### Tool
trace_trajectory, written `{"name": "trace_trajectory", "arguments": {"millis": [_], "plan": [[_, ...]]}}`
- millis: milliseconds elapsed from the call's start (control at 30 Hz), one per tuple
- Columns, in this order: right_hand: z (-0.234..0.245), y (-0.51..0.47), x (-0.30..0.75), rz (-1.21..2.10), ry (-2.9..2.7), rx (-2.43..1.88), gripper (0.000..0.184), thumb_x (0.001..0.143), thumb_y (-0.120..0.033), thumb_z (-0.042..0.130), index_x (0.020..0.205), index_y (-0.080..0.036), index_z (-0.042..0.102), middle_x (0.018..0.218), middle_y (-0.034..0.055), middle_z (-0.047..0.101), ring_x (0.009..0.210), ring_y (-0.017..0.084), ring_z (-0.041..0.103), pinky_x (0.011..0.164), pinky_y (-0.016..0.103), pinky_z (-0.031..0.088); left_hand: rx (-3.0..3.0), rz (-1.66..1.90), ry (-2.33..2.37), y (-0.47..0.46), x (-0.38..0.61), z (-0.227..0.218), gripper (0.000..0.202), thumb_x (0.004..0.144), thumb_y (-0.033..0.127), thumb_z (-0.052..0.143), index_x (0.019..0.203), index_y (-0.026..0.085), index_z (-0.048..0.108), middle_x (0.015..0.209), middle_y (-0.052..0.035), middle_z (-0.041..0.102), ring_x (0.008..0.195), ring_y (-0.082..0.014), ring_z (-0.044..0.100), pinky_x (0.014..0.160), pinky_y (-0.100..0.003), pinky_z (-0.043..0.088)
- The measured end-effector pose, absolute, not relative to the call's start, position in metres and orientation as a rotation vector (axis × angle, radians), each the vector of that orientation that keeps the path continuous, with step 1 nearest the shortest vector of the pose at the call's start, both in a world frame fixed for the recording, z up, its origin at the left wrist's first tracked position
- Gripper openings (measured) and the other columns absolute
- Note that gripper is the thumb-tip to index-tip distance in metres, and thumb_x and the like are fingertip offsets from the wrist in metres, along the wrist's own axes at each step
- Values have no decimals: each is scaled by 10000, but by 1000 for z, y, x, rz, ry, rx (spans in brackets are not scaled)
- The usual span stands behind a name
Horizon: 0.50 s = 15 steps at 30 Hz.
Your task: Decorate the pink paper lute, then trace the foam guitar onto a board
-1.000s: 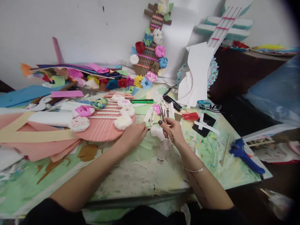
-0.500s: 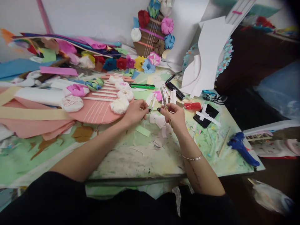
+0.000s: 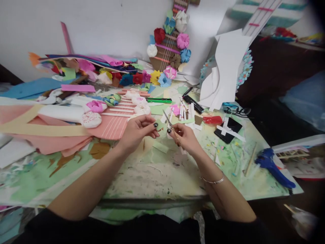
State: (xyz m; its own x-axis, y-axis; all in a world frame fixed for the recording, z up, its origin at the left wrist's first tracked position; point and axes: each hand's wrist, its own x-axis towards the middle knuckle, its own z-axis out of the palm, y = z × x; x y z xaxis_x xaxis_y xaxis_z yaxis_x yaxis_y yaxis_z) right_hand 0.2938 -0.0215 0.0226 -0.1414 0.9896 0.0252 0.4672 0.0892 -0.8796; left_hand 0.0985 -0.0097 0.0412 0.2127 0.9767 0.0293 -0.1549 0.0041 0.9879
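Observation:
My left hand (image 3: 139, 130) pinches a small piece of light green paper (image 3: 159, 124) between thumb and fingers. Close by on its right, my right hand (image 3: 186, 135) is closed around a pair of scissors (image 3: 167, 118), blades pointing up and to the left towards that paper. Under the hands lies a loose green paper strip (image 3: 160, 147). Left of my left hand is a pink paper guitar body (image 3: 111, 127) with white lines, white strips and crumpled paper flowers (image 3: 91, 119) along its edges.
Behind stand a brown guitar model (image 3: 162, 54) with paper flowers and a white cut-out (image 3: 225, 64). A green cutter (image 3: 159, 100), black markers (image 3: 193, 103), white scraps, a black phone-like slab (image 3: 228, 131), glasses (image 3: 237, 110) and a blue glue gun (image 3: 275, 167) lie around.
The scissors have tipped from nearly upright to leaning left, towards the left hand. The green piece in my left hand now shows more clearly. The whole view has shifted slightly.

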Motion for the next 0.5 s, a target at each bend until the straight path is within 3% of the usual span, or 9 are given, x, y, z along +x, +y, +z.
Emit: {"name": "trace_trajectory", "arguments": {"millis": [67, 200, 500], "plan": [[25, -29, 290, 1170, -1651, -1239, 378, 830, -566, 508, 787, -190, 503, 565, -56, 396, 495, 79, 383, 503, 230, 307, 1212, 1156, 920, -12, 96, 39, 183, 733, 242, 721, 821, 130, 606, 584, -22, 673, 519, -121, 636, 497, -205, 479], [25, -43, 281, 1176, -1739, -1102, 451, 805, -624, 531, 720, -186, 460, 588, -52, 344, 507, 68, 328, 488, 224, 270, 1227, 1191, 887, -16, 94, 38, 159, 754, 249, 699, 813, 132, 608, 557, -15, 651, 505, -128, 623, 474, -214, 461], [22, -51, 273, 1242, -1695, -1070, 503, 747, -683, 561, 721, -187, 484, 578, -52, 326, 484, 61, 296, 443, 217, 220, 1204, 1228, 872, -20, 99, 41, 93, 701, 189, 675, 703, 140, 595, 647, -3, 630, 567, -118, 606, 551, -244, 498]]}}
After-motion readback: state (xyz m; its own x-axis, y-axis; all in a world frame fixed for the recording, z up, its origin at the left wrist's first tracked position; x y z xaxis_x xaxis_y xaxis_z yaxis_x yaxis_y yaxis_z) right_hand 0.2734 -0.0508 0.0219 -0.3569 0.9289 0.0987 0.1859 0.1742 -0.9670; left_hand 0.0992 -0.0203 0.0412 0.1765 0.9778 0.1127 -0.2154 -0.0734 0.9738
